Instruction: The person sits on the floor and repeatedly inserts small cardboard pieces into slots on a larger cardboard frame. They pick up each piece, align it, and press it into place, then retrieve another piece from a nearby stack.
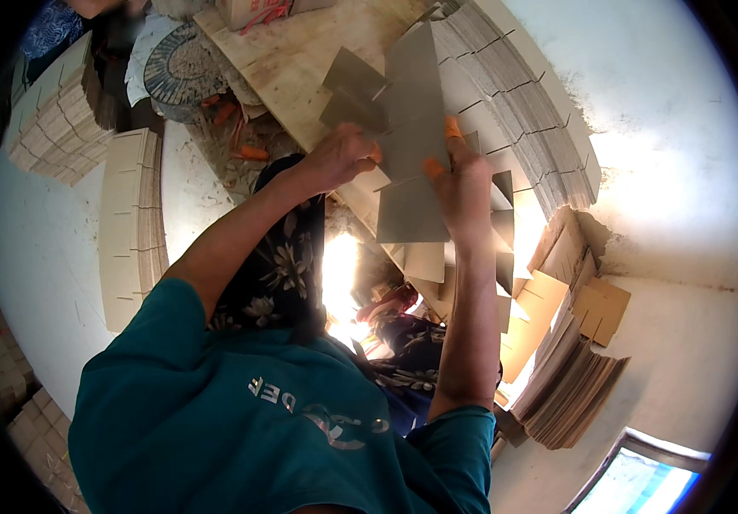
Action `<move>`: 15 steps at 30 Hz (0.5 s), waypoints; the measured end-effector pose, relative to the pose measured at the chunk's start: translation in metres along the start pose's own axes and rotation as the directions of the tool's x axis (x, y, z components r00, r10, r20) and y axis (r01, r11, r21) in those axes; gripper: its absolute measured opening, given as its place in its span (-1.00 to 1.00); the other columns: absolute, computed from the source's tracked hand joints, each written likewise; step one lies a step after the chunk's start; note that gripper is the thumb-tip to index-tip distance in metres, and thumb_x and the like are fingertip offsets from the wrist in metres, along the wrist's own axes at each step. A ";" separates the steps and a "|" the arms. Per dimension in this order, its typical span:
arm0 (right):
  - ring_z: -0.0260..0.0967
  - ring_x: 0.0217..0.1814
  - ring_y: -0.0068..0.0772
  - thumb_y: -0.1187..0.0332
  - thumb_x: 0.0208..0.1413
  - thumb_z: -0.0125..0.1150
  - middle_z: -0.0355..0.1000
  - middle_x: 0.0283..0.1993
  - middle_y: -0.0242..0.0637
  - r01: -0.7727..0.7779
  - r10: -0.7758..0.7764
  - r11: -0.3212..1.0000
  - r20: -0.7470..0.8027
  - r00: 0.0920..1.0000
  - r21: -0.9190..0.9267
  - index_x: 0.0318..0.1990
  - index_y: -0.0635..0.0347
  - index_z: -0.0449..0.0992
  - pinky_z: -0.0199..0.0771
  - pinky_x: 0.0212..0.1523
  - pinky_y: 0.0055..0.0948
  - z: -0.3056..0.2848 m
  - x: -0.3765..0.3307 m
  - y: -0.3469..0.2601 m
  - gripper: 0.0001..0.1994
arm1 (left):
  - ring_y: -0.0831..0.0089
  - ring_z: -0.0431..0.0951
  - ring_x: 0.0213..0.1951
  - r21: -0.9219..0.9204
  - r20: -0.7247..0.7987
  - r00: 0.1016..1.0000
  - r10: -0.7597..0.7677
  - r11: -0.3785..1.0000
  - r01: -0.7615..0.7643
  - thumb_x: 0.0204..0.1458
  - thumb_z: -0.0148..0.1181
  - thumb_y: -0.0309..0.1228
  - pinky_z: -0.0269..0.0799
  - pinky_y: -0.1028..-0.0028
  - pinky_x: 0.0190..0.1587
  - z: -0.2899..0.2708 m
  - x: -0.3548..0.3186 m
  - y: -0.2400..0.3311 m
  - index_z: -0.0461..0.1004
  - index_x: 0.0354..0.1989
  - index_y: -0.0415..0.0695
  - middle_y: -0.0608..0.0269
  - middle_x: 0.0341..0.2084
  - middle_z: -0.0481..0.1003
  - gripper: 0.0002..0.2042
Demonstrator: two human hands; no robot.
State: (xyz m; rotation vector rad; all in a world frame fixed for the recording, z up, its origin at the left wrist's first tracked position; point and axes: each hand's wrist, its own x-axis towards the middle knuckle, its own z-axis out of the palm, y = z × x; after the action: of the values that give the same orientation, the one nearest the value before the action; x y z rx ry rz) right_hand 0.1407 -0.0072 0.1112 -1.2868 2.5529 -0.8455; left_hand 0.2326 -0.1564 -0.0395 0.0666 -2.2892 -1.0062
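In front of me a long grey cardboard strip (420,128) stands crossed by smaller cardboard pieces (352,90), like a slotted box divider. My right hand (465,184) is closed on its right edge, with orange covers on thumb and finger. At the left side, my left hand (343,158) is curled with its fingers pinched together against the cardboard divider; an orange tip shows there too. More crossed cardboard panels (502,223) hang below and right of my right hand, partly hidden by my forearm.
A tall row of slotted cardboard strips (514,94) lies along the right wall. Other stacks stand at left (133,223) and lower right (570,385). A wooden table (288,64) extends ahead, a round ridged object (182,68) beside it. Another person's patterned sleeve (50,27) shows at upper left.
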 end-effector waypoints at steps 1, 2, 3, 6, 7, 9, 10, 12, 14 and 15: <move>0.38 -0.44 -0.45 0.64 -0.09 0.19 0.43 -0.43 -0.03 0.006 -0.007 1.000 0.022 1.000 0.030 -0.12 0.43 0.44 0.39 -0.38 -0.45 0.002 0.001 0.002 -0.70 | 0.18 0.43 -0.35 0.009 0.010 1.000 -0.004 1.000 0.004 -0.16 0.21 -0.47 0.30 0.30 -0.14 0.000 -0.001 -0.002 0.55 -0.46 -0.16 0.14 -0.56 0.49 -0.92; 0.37 -0.45 -0.43 0.64 -0.10 0.19 0.42 -0.45 -0.02 0.054 -0.054 0.997 -0.002 0.999 0.050 -0.10 0.42 0.43 0.38 -0.39 -0.44 0.003 0.003 0.005 -0.68 | 0.18 0.44 -0.35 0.014 0.020 1.000 0.008 1.000 -0.008 -0.16 0.21 -0.47 0.29 0.30 -0.13 -0.002 0.001 0.001 0.55 -0.46 -0.16 0.14 -0.55 0.49 -0.92; 0.36 -0.46 -0.40 0.64 -0.10 0.20 0.42 -0.46 -0.02 0.103 -0.101 0.992 -0.026 0.994 0.068 -0.09 0.42 0.43 0.38 -0.40 -0.44 0.005 0.004 0.009 -0.66 | 0.18 0.44 -0.35 0.018 0.030 0.999 0.019 1.000 -0.019 -0.16 0.21 -0.48 0.29 0.30 -0.12 -0.004 0.003 0.003 0.55 -0.45 -0.16 0.15 -0.55 0.49 -0.92; 0.36 -0.49 -0.35 0.64 -0.11 0.20 0.40 -0.48 0.02 0.209 -0.208 0.977 -0.022 0.978 0.042 -0.03 0.45 0.39 0.36 -0.42 -0.42 0.021 0.012 0.025 -0.61 | 0.18 0.44 -0.34 -0.009 0.042 0.999 0.010 1.000 -0.009 -0.17 0.21 -0.48 0.28 0.29 -0.11 -0.004 0.005 0.004 0.55 -0.46 -0.16 0.14 -0.54 0.50 -0.92; 0.36 -0.50 -0.34 0.64 -0.12 0.20 0.39 -0.49 0.04 0.235 -0.235 0.972 -0.008 0.972 0.019 -0.01 0.46 0.37 0.36 -0.44 -0.41 0.026 0.013 0.031 -0.59 | 0.18 0.45 -0.34 -0.028 0.045 0.999 0.002 1.000 -0.001 -0.17 0.21 -0.48 0.27 0.29 -0.11 -0.002 0.005 0.003 0.55 -0.46 -0.16 0.14 -0.54 0.50 -0.92; 0.39 -0.46 -0.04 0.62 -0.13 0.18 0.39 -0.51 0.08 0.200 -0.201 0.980 -0.023 0.979 -0.014 -0.15 0.44 0.39 0.37 -0.48 -0.25 0.039 0.013 0.039 -0.69 | 0.19 0.45 -0.35 0.004 0.038 0.999 0.009 1.000 -0.009 -0.17 0.21 -0.49 0.27 0.29 -0.12 0.000 0.007 0.004 0.55 -0.46 -0.15 0.13 -0.54 0.50 -0.93; 0.41 -0.44 0.12 0.61 -0.14 0.17 0.39 -0.51 0.11 0.182 -0.183 0.983 -0.032 0.983 -0.031 -0.22 0.43 0.40 0.37 -0.50 -0.17 0.043 0.013 0.042 -0.74 | 0.19 0.46 -0.35 0.019 0.035 0.999 0.014 1.000 -0.015 -0.17 0.21 -0.49 0.27 0.29 -0.13 0.002 0.008 0.004 0.55 -0.47 -0.15 0.12 -0.55 0.50 -0.93; 0.41 -0.44 0.12 0.60 -0.13 0.17 0.38 -0.52 0.11 0.177 -0.180 0.981 -0.026 0.983 -0.079 -0.20 0.45 0.39 0.38 -0.49 -0.14 0.043 0.013 0.036 -0.73 | 0.19 0.46 -0.36 0.037 0.009 1.000 0.008 0.999 -0.009 -0.17 0.21 -0.49 0.27 0.29 -0.14 0.004 0.007 0.001 0.54 -0.47 -0.15 0.12 -0.56 0.49 -0.94; 0.41 -0.44 0.13 0.60 -0.13 0.17 0.38 -0.53 0.11 0.192 -0.194 0.977 -0.013 0.981 -0.089 -0.21 0.46 0.38 0.38 -0.49 -0.11 0.039 0.015 0.030 -0.73 | 0.20 0.46 -0.37 0.031 -0.002 1.000 0.009 0.999 -0.009 -0.17 0.21 -0.50 0.28 0.28 -0.16 0.005 0.008 0.000 0.53 -0.48 -0.15 0.13 -0.57 0.49 -0.95; 0.41 -0.44 0.13 0.60 -0.13 0.17 0.38 -0.53 0.11 0.209 -0.210 0.975 -0.003 0.978 -0.074 -0.22 0.47 0.37 0.38 -0.49 -0.10 0.037 0.016 0.028 -0.74 | 0.20 0.46 -0.37 0.017 0.000 1.000 0.012 1.000 -0.012 -0.17 0.21 -0.50 0.28 0.28 -0.17 0.004 0.009 0.000 0.53 -0.49 -0.15 0.14 -0.58 0.48 -0.95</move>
State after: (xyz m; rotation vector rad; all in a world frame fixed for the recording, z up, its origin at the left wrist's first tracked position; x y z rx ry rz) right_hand 0.1258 -0.0216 0.0663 -1.6003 2.5088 -0.8030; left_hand 0.2233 -0.1563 -0.0372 0.0605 -2.2953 -0.9806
